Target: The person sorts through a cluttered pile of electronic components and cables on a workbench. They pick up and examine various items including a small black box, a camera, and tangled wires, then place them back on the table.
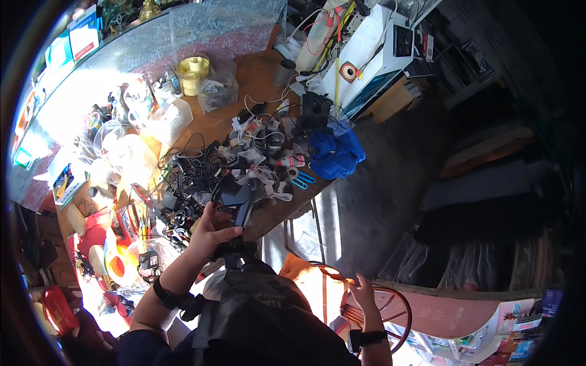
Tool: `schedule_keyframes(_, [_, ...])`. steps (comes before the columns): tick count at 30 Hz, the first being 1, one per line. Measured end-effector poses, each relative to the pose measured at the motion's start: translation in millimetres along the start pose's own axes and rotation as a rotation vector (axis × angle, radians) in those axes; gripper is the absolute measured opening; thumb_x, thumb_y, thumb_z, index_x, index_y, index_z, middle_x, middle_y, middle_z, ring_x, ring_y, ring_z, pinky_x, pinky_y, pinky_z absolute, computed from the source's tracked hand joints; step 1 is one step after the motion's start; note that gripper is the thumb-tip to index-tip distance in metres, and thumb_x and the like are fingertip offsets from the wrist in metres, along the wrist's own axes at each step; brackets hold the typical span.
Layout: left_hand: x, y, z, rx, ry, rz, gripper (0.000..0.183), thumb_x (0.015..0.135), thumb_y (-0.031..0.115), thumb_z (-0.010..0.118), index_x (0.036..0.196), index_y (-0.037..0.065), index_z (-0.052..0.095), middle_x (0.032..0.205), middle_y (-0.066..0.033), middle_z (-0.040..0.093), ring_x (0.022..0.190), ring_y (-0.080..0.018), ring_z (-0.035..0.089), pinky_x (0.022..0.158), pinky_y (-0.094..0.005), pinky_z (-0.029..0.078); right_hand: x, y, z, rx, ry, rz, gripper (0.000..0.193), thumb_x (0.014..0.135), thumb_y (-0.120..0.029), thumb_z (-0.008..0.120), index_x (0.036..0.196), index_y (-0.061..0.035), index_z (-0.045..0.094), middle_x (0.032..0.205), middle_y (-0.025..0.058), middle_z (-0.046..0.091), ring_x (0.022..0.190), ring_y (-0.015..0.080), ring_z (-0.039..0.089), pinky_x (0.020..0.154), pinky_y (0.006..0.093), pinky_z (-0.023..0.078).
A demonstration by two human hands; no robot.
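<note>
Left hand gripping a black device at the worktop edge.

Left hand (pixel 209 235): fingers closed around the black device (pixel 237 196), held over the near edge of the worktop (pixel 256 73), just beside the tangled cables (pixel 195 168). Right hand (pixel 364 291): well apart from the worktop, fingers spread, resting on a round wire frame (pixel 397 311).

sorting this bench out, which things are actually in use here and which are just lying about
In hand:
- left hand gripping a black device at the table edge
- right hand touching the rim of a round wire frame

Lying about:
- tangle of black cables
- blue cloth
- blue-handled scissors
- yellow tape roll
- clear plastic tubs
- white box
</note>
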State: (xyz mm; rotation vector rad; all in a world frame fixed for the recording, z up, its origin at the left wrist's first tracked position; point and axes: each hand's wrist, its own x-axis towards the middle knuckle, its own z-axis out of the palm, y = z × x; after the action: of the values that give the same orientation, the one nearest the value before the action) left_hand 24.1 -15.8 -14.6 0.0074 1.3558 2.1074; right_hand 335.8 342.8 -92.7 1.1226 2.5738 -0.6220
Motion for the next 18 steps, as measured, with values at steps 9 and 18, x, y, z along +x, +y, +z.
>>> schedule_keyframes(9, [-3,-11,38,0.243,-0.141,0.073,0.089,0.077,-0.003,0.065,0.14,0.013,0.002,0.108,-0.0109,0.05,0.101,-0.0192,0.053,0.088,-0.0328,0.043,29,-288,2,1.441,-0.81,-0.605,0.056,0.087,-0.016,0.054,0.136,-0.0051,0.029,0.13,0.013,0.04,0.116,0.023,0.045,0.094,0.0329,0.038])
schedule_keyframes(18, [17,45,33,0.911,-0.007,0.469,0.068,0.074,0.021,0.069,0.13,0.003,0.035,0.113,-0.0167,0.049,0.1,-0.0287,0.055,0.081,-0.036,0.047,88,-316,-37,1.291,-1.149,-0.371,0.033,0.086,-0.015,0.052,0.115,-0.0005,0.044,0.085,0.0158,0.061,0.076,0.0242,0.062,0.072,0.0344,0.05])
